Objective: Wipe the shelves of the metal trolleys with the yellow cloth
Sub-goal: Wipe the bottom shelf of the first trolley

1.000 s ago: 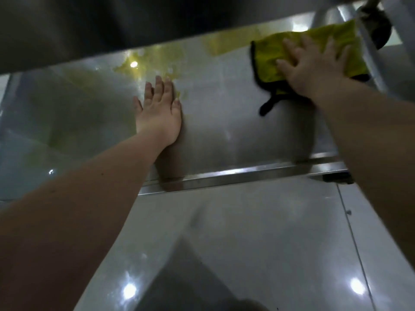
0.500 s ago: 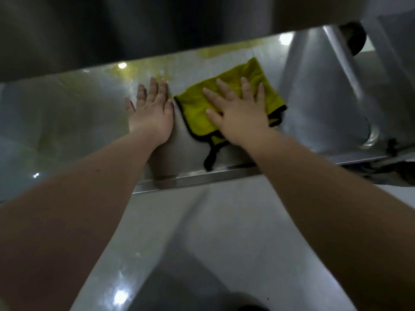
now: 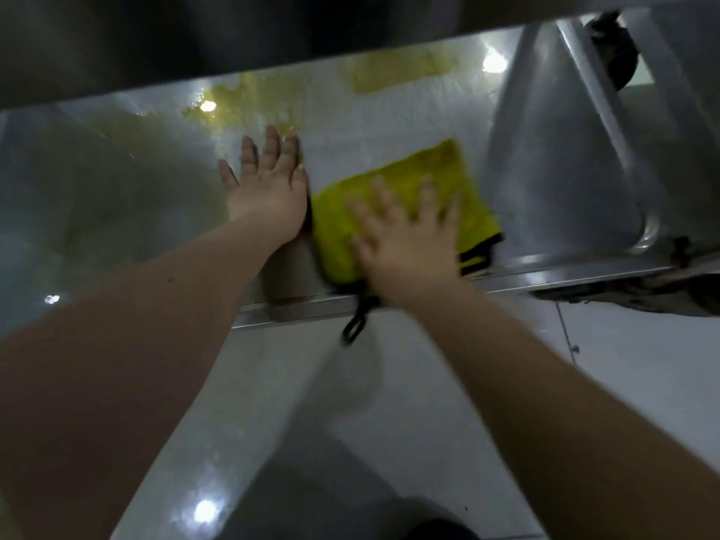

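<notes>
A glossy pale tiled floor (image 3: 428,422) fills the lower half of the scene, catching small bright spots of ceiling light. Above it runs a broad, flat stainless-steel trolley shelf (image 3: 117,196), low to the ground, with a raised shiny front rim (image 3: 292,309). The dark underside of an upper metal shelf (image 3: 195,33) hangs across the top. Yellowish patches show on the far part of the lower shelf; whether they are marks or reflections is unclear. At the right end stands a wide grey metal upright (image 3: 565,150), and behind its top sits a black rubber wheel (image 3: 615,52). A person's two bare forearms reach in from below. A square yellow cloth with black edging (image 3: 459,177) lies flat on the shelf near its front rim, between the upright and the left hand. The right hand (image 3: 409,243), blurred, presses on the cloth with fingers spread and straight, gripping nothing. The left hand (image 3: 269,189) rests palm down on bare metal just beside the cloth's left edge, fingers straight and close together. A small black hanging loop (image 3: 356,321) on the cloth dangles over the front rim.
</notes>
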